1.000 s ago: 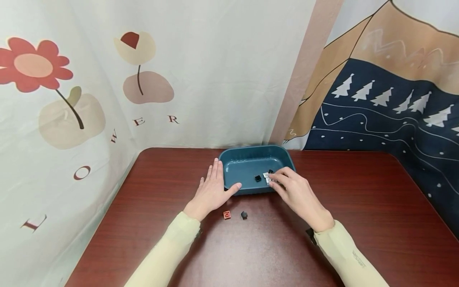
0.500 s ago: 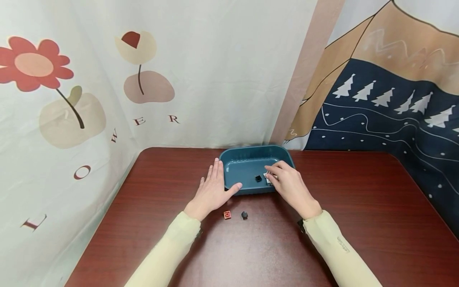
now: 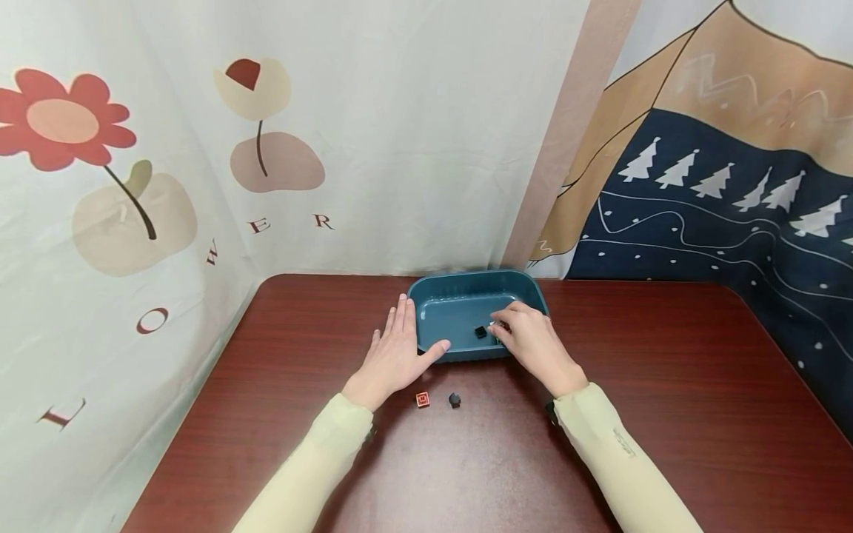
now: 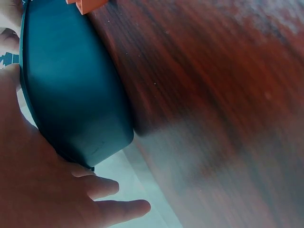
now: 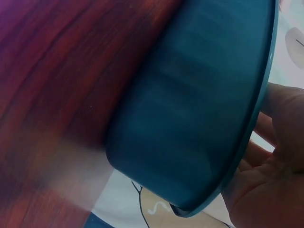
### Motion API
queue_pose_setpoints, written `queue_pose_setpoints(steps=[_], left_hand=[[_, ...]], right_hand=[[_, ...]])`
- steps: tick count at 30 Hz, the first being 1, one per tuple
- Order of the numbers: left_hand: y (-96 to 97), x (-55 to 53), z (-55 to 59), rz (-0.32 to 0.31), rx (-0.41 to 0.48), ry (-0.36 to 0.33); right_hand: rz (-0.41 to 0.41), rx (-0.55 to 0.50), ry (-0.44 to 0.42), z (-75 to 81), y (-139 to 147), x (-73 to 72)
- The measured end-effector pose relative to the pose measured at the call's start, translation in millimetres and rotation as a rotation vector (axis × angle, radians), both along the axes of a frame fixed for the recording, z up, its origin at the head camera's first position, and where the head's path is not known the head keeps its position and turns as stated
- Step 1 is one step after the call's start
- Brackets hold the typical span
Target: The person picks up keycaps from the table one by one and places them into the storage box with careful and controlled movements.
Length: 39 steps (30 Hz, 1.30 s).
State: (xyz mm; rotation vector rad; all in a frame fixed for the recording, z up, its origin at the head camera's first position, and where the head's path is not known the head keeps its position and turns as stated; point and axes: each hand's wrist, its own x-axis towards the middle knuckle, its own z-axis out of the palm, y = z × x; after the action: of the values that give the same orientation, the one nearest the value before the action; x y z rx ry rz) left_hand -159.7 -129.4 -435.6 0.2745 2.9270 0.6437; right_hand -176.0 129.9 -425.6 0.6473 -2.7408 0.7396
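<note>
In the head view, my left hand (image 3: pixel 395 352) rests with straight fingers along the left end of a dark teal bin (image 3: pixel 440 311), its thumb over the front rim. My right hand (image 3: pixel 533 344) reaches over the bin's right front side. Its curled index finger and thumb close around a small white piece (image 3: pixel 492 323), mostly hidden by the fingers. Beside the fingertips, a small black piece (image 3: pixel 480 332) lies on the bin floor. Both wrist views show the bin's outer wall with a hand at its rim; the right fingertips are hidden there.
On the brown table (image 3: pixel 640 355), a small red square piece (image 3: pixel 423 400), like an upturned keycap, and a small black piece (image 3: pixel 455 400) lie in front of the bin. A printed curtain (image 3: pixel 400 133) hangs behind the table's far edge.
My right hand has shifted left inside the bin, its fingers drawing together and covering more of the white pieces. My left hand stays in place.
</note>
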Motion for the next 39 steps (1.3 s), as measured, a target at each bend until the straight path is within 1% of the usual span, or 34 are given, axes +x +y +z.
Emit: queue_pose_setpoints(steps=[6,13,16,21,30,35,39], left_hand=[[-0.2,0.1,0.7,-0.01,-0.012,0.006],[0.0,0.5,2.3,-0.008,-0.013,0.0],[0.3,1.1,2.7,-0.011,-0.01,0.0],[0.3,0.7,2.1,-0.013,-0.014,0.004],[0.4,1.3,1.8,-0.009,-0.012,0.001],[0.4,1.4,1.3,-0.008,-0.01,0.004],[0.5,1.6,1.1,-0.006,-0.009,0.014]], right_hand=[[0.008,0.029,-0.018,1.3,-4.3,-3.6],[0.017,0.054,-0.107,7.0,-7.1,-5.3],[0.018,0.058,-0.116,7.6,-7.5,-5.3],[0.005,0.032,-0.076,7.4,-3.5,-1.3],[-0.059,-0.037,0.078,12.8,18.5,9.8],[-0.069,-0.044,0.112,13.0,32.0,18.3],[-0.057,-0.043,0.106,10.8,41.7,23.6]])
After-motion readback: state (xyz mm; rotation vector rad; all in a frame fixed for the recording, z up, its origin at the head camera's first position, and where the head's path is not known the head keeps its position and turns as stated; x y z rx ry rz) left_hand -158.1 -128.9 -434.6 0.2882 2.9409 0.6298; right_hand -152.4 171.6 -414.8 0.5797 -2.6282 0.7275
